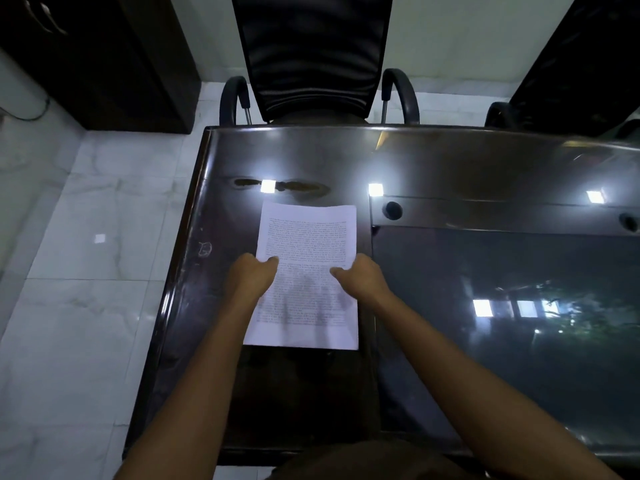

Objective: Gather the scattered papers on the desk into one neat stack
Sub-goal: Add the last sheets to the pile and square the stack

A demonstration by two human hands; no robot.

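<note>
A white stack of printed papers (306,237) lies on the left part of the dark glossy desk (450,161), its long side running away from me. My left hand (251,277) grips the stack's left edge, thumb on top of the page. My right hand (360,277) grips the right edge, thumb lying on the text. Both hands sit at about the middle of the sheet's length. How many sheets lie in the stack cannot be told.
A black office chair (311,57) stands at the desk's far side, a second chair (581,64) at the far right. A glass-topped section (502,289) with round caps fills the desk's right side. White tiled floor (86,271) and a dark cabinet (104,57) lie left.
</note>
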